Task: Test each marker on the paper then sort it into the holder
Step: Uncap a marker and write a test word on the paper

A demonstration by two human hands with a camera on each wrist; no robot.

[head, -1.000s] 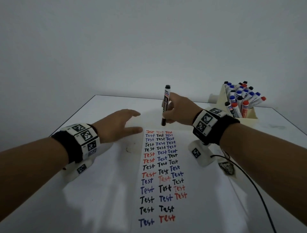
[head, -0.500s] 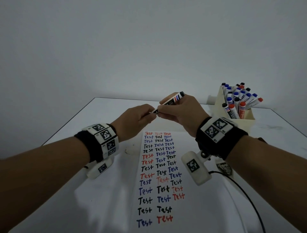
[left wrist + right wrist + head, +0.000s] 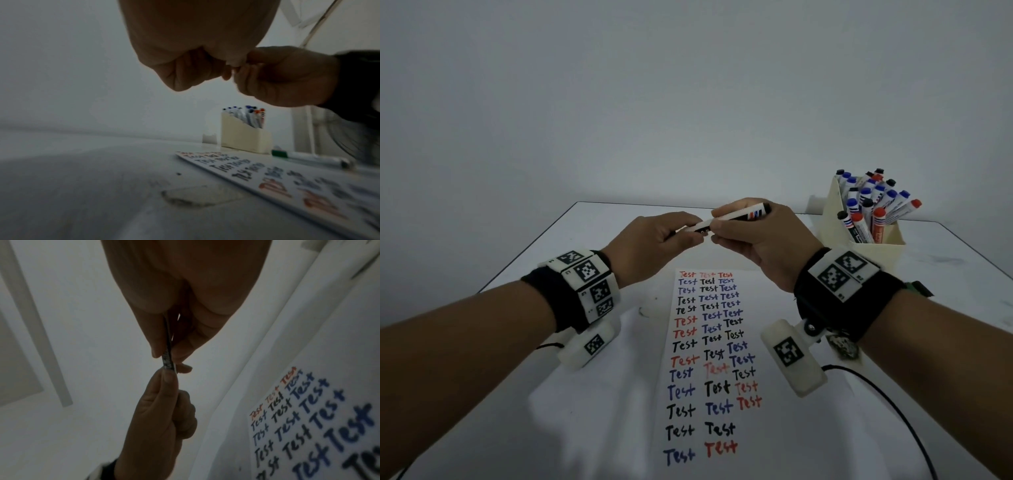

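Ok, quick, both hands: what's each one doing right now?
Left hand: fingers pinch the marker's near end.
Right hand: grips the marker's barrel, above the paper.

Paper [image 3: 709, 359] hand-lettered with "Test" repeated in rows, in red, blue and black ink

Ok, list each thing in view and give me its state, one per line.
Black marker: held level above the paper, gripped at both ends; cap hidden by the fingers.
Left hand: grips the marker's left end.
Right hand: grips the barrel.
Paper: flat on the table, covered with rows of "Test".
Holder: upright, full of capped markers.
Green marker: lying on the table beside the paper.
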